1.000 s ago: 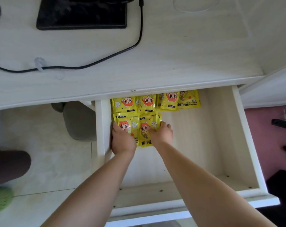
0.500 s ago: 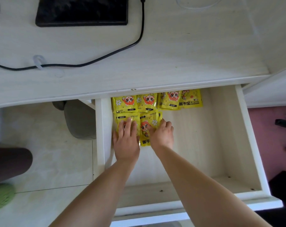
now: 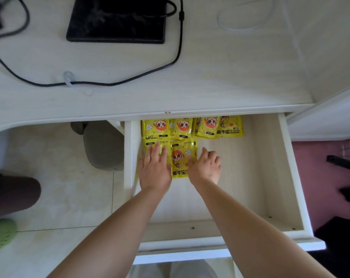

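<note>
Pressure should be light: left grip [image 3: 155, 169], spread flat, pins left packet [image 3: 152, 143] beneath; right grip [image 3: 205, 167], loose, squares right packet [image 3: 181, 157]

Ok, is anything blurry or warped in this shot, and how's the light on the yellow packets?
Head view: the wide lens bows the white desk edge and splays the open white drawer; the yellow cartoon-printed packets are sharp, softly lit, without glare; the black shapes at the right edge are smeared.
</note>
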